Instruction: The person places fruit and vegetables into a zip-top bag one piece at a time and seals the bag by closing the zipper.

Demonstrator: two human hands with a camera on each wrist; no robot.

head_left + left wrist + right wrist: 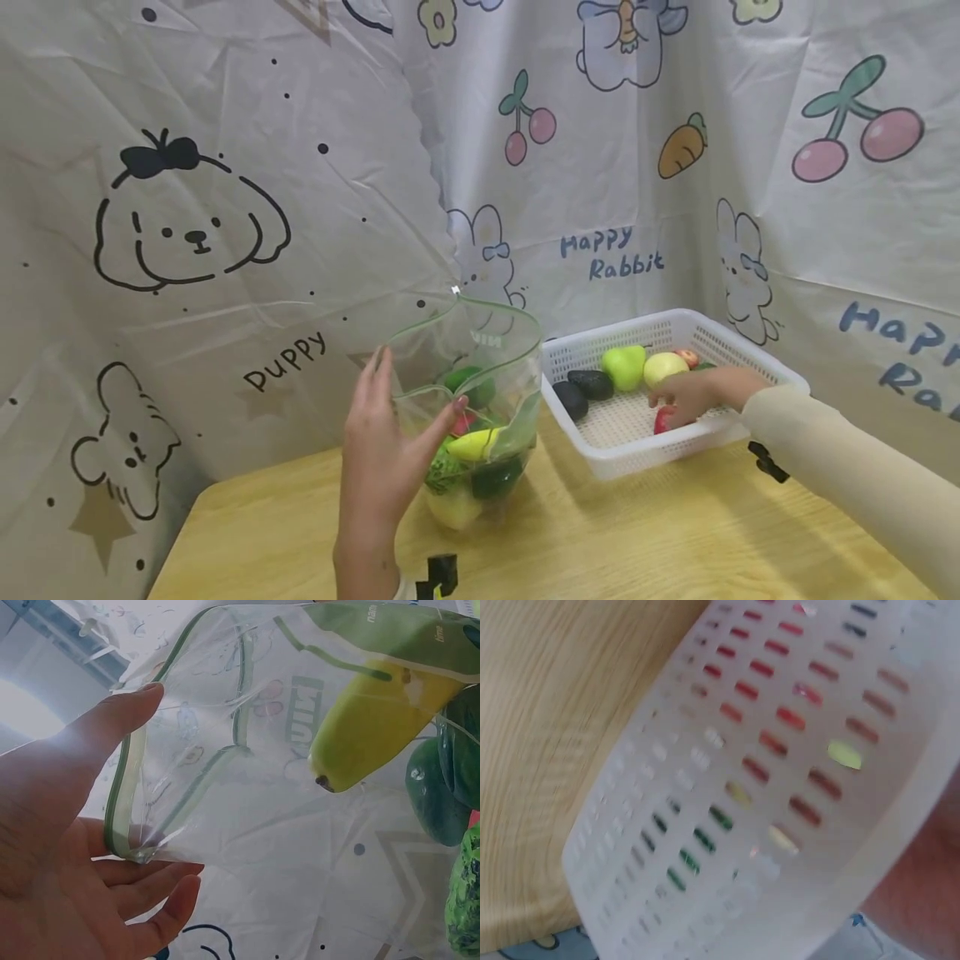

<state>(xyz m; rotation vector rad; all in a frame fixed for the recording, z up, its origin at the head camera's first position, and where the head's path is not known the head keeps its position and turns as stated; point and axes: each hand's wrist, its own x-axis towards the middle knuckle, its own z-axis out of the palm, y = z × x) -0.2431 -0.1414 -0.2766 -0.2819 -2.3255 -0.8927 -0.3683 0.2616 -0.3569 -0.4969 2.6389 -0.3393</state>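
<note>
A clear zip-top bag [517, 417] with a green-edged mouth stands upright and open on the table. My left hand [382, 450] holds its rim, thumb on the near side and fingers along the left edge. Inside lie a yellow banana [390, 727], dark green pieces [498, 477], a bumpy green one [465, 892], a pale round one and something red. My right hand [693, 396] reaches down into a white plastic basket [611, 462], its fingers around a red fruit [662, 419] that they partly hide. In the right wrist view, the basket's slotted wall covers the fingers.
Also in the basket are a green pear [624, 367], a pale yellow-green round fruit [664, 368], two dark avocado-like pieces [590, 384] and a small red-orange piece [687, 358]. The basket stands right of the bag on the wooden table [255, 533]. A printed curtain [360, 208] hangs behind.
</note>
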